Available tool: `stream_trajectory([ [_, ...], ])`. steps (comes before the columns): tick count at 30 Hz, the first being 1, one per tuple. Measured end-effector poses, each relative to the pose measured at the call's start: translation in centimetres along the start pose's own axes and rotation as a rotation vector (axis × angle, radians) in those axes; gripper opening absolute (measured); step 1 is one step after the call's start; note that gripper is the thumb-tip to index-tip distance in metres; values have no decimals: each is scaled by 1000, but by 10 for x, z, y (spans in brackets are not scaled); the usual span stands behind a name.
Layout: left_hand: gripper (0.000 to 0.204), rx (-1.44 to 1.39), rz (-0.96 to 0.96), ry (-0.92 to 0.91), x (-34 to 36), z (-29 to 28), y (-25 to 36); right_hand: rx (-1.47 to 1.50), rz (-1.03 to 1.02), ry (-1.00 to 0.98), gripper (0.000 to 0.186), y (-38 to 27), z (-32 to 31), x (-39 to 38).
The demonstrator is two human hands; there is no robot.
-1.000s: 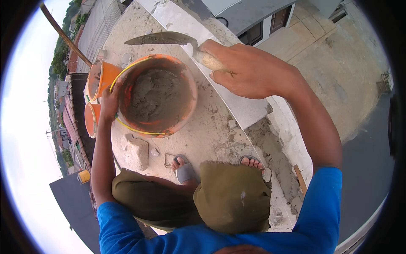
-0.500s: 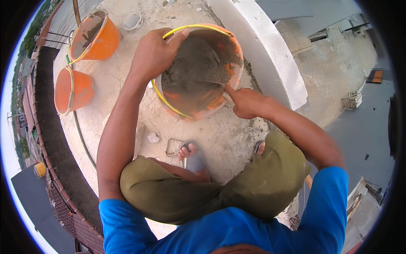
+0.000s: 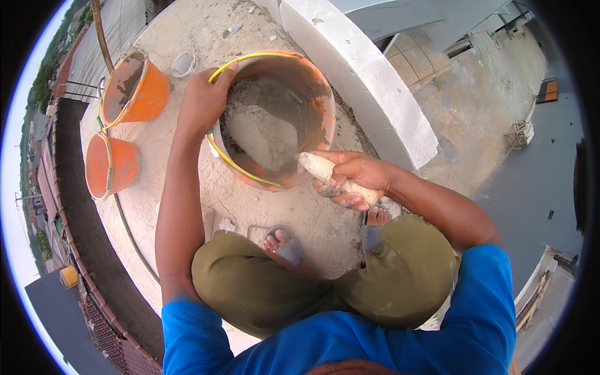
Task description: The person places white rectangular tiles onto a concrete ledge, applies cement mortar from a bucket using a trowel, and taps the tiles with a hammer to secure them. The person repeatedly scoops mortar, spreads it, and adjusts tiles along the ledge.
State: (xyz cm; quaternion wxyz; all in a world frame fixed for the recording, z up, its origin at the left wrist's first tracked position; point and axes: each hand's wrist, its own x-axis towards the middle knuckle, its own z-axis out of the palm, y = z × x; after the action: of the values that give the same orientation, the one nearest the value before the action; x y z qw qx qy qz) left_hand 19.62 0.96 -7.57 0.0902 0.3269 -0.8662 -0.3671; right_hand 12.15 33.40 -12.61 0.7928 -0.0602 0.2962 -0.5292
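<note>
A large orange bucket [image 3: 325, 94] with a yellow handle [image 3: 240, 169] stands in front of me, wet grey mortar [image 3: 265, 94] inside it. My left hand [image 3: 206, 97] is closed over the bucket's left rim, its thumb by the yellow handle. In my right hand [image 3: 359, 178], at the near right rim, is a trowel, its pale, crusted handle [image 3: 322, 167] wrapped by my fingers. The trowel's blade [image 3: 265, 134] reaches into the bucket and looks coated with grey mortar, so its edges are hard to make out.
Two smaller orange buckets stand to the left: one holding mortar [image 3: 150, 94], one nearer [image 3: 125, 164]. A small whitish container [image 3: 184, 64] lies beyond them. A hose [image 3: 134, 234] runs along the left. A low white wall [image 3: 369, 81] borders the right, with a drop beyond it.
My right hand has turned over, bringing the trowel's handle into view, and the blade now shows a pale grey face. My left hand stays on the rim. The whole view has shifted slightly.
</note>
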Motion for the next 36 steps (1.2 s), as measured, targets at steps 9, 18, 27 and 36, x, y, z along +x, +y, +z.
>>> stream_trajectory([
  [9, 64, -6, -253, 125, -25, -25, -17, -342, -462, 221, 73, -113, -103, -185],
  [18, 63, 123, -250, 157, -23, -2, -4, 106, -745, 684, 63, -96, -317, -207],
  [27, 61, 174, -357, 136, -18, 1, 17, -104, -946, 1501, 57, -145, -375, -102],
  [36, 62, 198, -342, 124, -22, 3, 17, -723, -632, 741, 60, -214, -267, -67],
])
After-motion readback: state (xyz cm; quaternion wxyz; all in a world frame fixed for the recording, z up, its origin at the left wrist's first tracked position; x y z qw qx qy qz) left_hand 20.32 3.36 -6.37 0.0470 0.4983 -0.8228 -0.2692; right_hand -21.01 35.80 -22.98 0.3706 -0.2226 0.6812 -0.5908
